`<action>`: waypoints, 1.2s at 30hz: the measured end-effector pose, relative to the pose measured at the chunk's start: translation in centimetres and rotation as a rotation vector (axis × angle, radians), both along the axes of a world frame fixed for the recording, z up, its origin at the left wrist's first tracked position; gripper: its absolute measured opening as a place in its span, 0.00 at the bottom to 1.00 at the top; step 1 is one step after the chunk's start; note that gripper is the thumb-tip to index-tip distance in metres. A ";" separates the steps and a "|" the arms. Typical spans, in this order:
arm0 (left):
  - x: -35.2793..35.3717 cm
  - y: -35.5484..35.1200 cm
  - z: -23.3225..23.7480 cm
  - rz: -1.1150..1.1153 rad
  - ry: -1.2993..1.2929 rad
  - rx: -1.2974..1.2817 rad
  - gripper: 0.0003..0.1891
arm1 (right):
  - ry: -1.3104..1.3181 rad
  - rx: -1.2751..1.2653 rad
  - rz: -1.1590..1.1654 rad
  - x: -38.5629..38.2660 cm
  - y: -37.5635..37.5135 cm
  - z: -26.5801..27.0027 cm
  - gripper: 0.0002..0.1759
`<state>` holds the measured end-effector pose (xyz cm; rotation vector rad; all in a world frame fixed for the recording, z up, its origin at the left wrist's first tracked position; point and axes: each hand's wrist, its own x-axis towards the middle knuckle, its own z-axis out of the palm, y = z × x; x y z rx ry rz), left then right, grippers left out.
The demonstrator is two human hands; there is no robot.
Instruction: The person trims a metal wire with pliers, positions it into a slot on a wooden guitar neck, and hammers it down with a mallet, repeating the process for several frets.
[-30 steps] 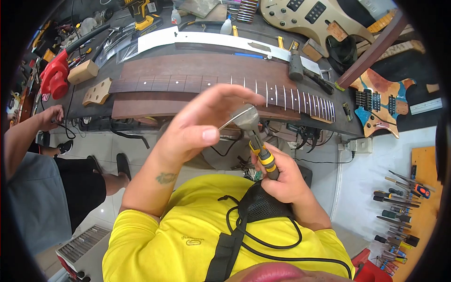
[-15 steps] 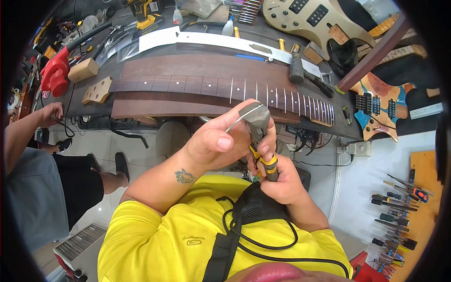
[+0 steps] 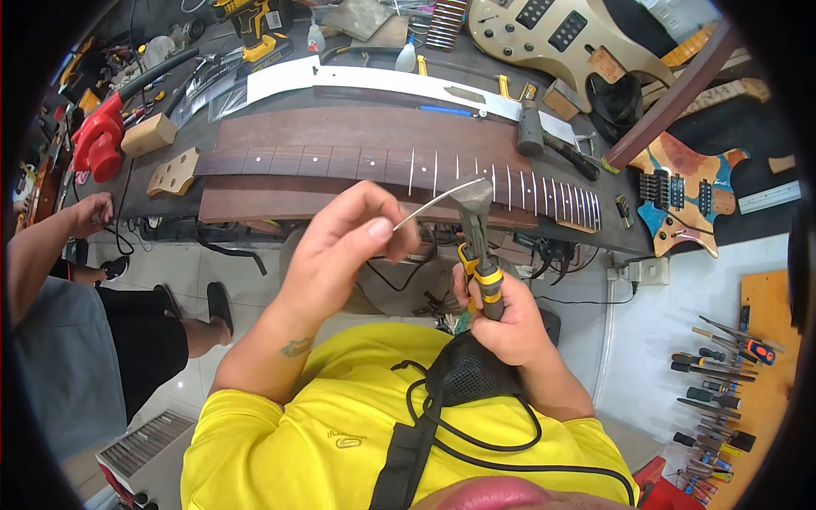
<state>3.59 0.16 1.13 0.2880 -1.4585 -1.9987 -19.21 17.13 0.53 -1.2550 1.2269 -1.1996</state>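
My left hand point(image 3: 344, 246) pinches the near end of a thin, slightly curved fret wire point(image 3: 432, 202) between thumb and fingers. The wire's far end meets the jaws of the end nippers point(image 3: 473, 204), which have yellow and black handles. Around those handles my right hand point(image 3: 512, 316) is closed, holding the tool upright in front of my chest. Beyond both hands lies a bass neck point(image 3: 340, 163) with a dark fretboard and a pale headstock. Silvery frets show along its right part, while the left part has bare slots.
A hammer point(image 3: 529, 129) rests behind the neck on the bench. Farther back are a cream guitar body point(image 3: 544, 38), a yellow drill point(image 3: 246, 25) and a red blower point(image 3: 98, 140). A multicoloured guitar point(image 3: 687, 191) lies right. Another person's hand point(image 3: 89, 214) is at the bench's left edge.
My left hand has moved left, away from the nippers' head, and now pinches the wire's near end. More of the wire shows. My right hand stays on the nippers, almost in place.
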 end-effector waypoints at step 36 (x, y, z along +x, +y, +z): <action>-0.8 0.5 3.7 0.462 -0.223 -0.715 0.05 | 0.156 0.011 0.051 -0.1 0.0 0.8 0.26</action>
